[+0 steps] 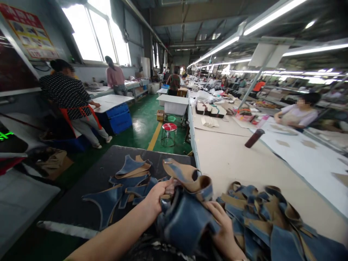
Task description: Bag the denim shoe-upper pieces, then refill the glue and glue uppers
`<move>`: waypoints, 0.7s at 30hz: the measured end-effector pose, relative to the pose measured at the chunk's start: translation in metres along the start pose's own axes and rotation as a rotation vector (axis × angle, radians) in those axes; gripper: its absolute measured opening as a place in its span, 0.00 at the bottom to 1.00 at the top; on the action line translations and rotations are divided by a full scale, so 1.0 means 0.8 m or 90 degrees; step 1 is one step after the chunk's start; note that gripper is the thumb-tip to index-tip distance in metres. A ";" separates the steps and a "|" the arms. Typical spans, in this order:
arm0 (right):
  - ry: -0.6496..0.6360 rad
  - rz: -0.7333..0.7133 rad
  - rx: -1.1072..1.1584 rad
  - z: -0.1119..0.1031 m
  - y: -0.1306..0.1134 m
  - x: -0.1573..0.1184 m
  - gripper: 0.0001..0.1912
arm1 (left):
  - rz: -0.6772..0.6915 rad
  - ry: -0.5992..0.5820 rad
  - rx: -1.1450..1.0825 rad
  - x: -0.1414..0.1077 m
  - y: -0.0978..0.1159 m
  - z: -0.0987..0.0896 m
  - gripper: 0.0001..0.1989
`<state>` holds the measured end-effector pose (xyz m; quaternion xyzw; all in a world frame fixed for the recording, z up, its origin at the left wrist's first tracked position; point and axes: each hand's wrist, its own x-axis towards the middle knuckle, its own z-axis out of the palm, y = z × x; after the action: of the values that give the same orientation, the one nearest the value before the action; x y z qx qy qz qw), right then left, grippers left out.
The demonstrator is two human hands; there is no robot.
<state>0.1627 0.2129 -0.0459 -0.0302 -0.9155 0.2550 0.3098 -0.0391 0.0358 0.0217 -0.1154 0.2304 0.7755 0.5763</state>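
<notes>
In front of me is a bunch of cut blue leather pieces (187, 221) with tan undersides, blurred at the edges. My left hand (160, 192) is closed on its upper left side, thumb and fingers pinching it. Along the bunch's right edge, my right hand (224, 226) grips it with fingers bent; part of that hand is hidden. One curled piece (185, 174) sticks up above both hands, its tan side showing. More flat blue leather pieces (106, 203) lie on the black board to the left. A heap of curled leather pieces (269, 217) rests on the table to the right.
The black board (89, 174) adjoins a long beige table (223, 159). A dark bottle (255, 138) stands on that table, with boxed stacks (210, 110) farther back. A red stool (169, 127) is on the green floor. Several people work nearby, one (299, 110) across the table.
</notes>
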 end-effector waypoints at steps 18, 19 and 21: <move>-0.155 -0.091 -0.096 0.006 -0.033 -0.051 0.29 | -0.034 0.099 0.232 -0.054 0.036 -0.071 0.07; -0.153 -0.075 -0.077 0.003 -0.029 -0.056 0.29 | -0.070 0.094 0.273 -0.059 0.035 -0.084 0.04; -0.184 -0.059 -0.041 -0.001 -0.027 -0.057 0.29 | -0.096 0.096 0.312 -0.060 0.036 -0.097 0.05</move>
<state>0.2024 0.1847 -0.0599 0.0392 -0.9586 0.2129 0.1851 -0.0581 -0.0488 -0.0176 -0.0471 0.4442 0.6407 0.6245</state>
